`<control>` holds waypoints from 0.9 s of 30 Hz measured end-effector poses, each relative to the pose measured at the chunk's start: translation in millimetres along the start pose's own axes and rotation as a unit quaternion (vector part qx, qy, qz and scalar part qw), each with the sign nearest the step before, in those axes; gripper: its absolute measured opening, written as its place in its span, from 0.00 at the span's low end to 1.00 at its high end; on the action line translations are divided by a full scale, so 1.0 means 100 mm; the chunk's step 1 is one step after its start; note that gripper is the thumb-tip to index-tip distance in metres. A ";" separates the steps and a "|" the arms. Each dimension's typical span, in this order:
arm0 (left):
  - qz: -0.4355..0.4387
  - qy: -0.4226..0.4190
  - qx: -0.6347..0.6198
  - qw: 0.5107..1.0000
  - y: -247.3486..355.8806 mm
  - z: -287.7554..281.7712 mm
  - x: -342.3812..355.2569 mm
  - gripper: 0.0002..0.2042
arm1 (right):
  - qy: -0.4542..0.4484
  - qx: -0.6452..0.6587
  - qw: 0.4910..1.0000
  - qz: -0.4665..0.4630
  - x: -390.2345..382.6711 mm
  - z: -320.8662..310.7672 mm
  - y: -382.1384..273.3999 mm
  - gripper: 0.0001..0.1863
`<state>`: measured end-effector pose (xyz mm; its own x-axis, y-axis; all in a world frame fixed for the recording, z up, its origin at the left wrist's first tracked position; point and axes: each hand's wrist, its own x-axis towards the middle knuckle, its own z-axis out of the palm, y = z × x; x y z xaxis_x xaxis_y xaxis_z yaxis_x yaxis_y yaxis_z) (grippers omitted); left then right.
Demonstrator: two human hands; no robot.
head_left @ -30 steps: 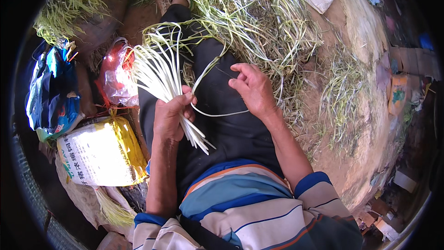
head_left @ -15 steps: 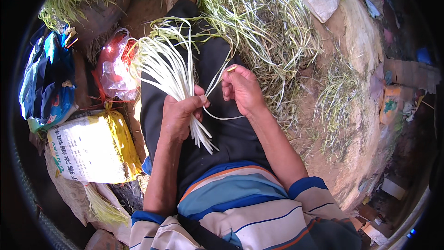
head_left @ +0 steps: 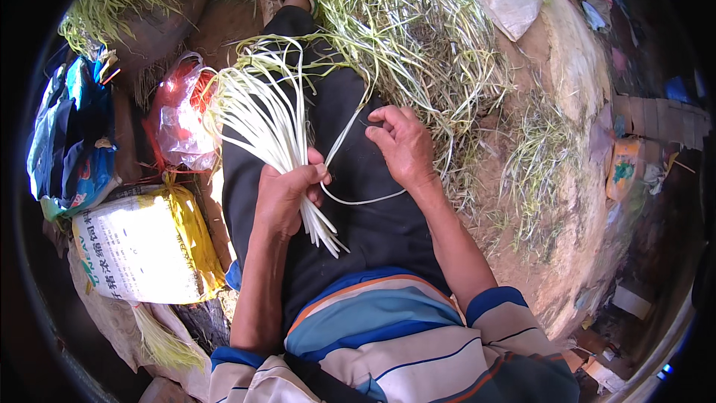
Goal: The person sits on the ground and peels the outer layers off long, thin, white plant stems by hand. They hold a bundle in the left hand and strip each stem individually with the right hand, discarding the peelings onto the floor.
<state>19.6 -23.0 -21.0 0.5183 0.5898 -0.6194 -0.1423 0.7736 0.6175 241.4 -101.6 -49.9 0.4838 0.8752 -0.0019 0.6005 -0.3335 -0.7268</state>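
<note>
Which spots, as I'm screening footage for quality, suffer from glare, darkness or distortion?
Head view: strong light washes out part of the white-and-yellow sack; head view: edges curve toward the black fisheye rim, and the far right is dim; head view: white stalks in the left hand look clear.

Looking smooth on long white stalks [head_left: 280,133], glossy and crinkled on a rounded red plastic bag [head_left: 180,123], matt on black cloth trousers [head_left: 369,235].

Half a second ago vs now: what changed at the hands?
Bare right hand shifted slightly right; thumb and forefinger parted, the small yellowish piece they pinched no longer visible. Unchanged: bare left hand gripping the bundle of long, thin white stalks.
</note>
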 end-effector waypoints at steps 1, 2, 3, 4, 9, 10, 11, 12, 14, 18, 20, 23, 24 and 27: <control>-0.001 0.001 -0.002 1.000 0.01 0.00 -0.01 0.09 | 0.006 0.001 1.000 0.006 0.02 0.00 0.01 0.09; 0.005 -0.006 -0.020 1.000 0.02 -0.01 -0.04 0.09 | 0.012 0.008 1.000 -0.002 0.04 0.01 0.04 0.07; 0.002 -0.008 -0.027 1.000 0.04 -0.02 -0.06 0.09 | 0.021 0.019 1.000 -0.013 0.05 0.00 0.09 0.06; 0.005 -0.010 -0.038 0.999 0.05 -0.03 -0.08 0.09 | 0.029 0.018 0.999 -0.040 0.06 -0.03 0.17 0.04; 0.017 -0.026 -0.075 0.997 0.11 -0.09 -0.14 0.10 | 0.066 -0.058 0.994 0.067 0.06 -0.26 0.98 0.09; 0.027 -0.027 -0.078 0.996 0.12 -0.11 -0.15 0.11 | 0.085 -0.064 0.991 0.075 0.00 -0.34 1.20 0.09; 0.031 -0.028 -0.088 0.995 0.13 -0.13 -0.17 0.11 | 0.097 -0.124 0.983 0.096 -0.07 -0.45 1.43 0.10; 0.032 -0.032 -0.105 0.993 0.15 -0.16 -0.20 0.11 | 0.123 -0.130 0.978 0.103 -0.14 -0.56 1.66 0.10; 0.055 -0.033 -0.110 0.992 0.20 -0.23 -0.22 0.11 | 0.166 -0.188 0.955 0.158 -0.37 -0.80 2.09 0.10; 0.086 -0.013 -0.104 0.991 0.22 -0.32 -0.22 0.11 | 0.115 -0.223 0.945 0.208 -0.78 -1.14 2.44 0.08; 0.086 -0.021 -0.112 0.990 0.19 -0.33 -0.20 0.12 | 0.086 -0.114 0.954 0.264 -0.86 -1.14 2.25 0.14; 0.094 -0.012 -0.077 0.993 0.14 -0.31 -0.17 0.13 | 0.040 0.091 0.975 0.198 -0.80 -0.97 1.54 0.15; 0.089 -0.012 -0.075 0.993 0.13 -0.30 -0.17 0.13 | 0.010 0.097 0.984 0.152 -0.74 -0.89 1.24 0.15; 0.084 -0.006 -0.073 0.994 0.13 -0.26 -0.17 0.13 | -0.083 0.144 0.986 -0.024 -0.67 -0.66 0.30 0.15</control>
<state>-13.3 -17.2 -15.2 0.4865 0.7111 -0.5076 -0.3479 0.6906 0.6340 269.0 -193.8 -26.2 0.3335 0.9410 -0.0576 0.4029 -0.1975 -0.8937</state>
